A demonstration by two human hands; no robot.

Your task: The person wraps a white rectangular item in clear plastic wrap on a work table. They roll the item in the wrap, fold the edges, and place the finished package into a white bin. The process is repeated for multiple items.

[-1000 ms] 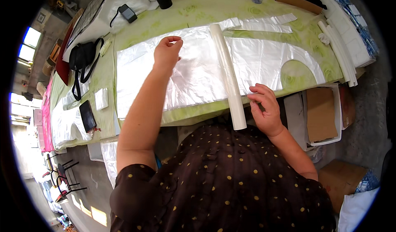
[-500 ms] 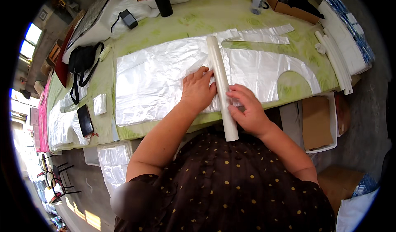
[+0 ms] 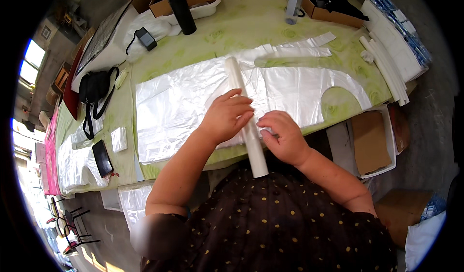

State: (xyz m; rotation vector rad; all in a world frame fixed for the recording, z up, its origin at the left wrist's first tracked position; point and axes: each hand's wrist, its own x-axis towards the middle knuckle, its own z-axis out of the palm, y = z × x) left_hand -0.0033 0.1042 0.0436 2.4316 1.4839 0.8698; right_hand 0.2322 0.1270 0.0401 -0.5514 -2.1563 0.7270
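Centrally, the left hand (image 3: 226, 117) lies flat, fingers spread, on the white roll (image 3: 245, 114), which crosses the clear plastic sheet (image 3: 179, 102) on the green bench (image 3: 251, 25). Right of the roll, the right hand (image 3: 282, 135) presses curled fingertips against its lower part.

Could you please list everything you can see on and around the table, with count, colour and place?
plastic sheet: one, clear white, spread across the table
tube: one, white, lying over the sheet
table: one, green patterned cover
flask: one, black, far edge
bottle: one, clear, far edge
bag: one, black, left side
phone: one, black, near left
rolls: several, white, right edge
left hand: on the tube
right hand: at the tube, on the sheet
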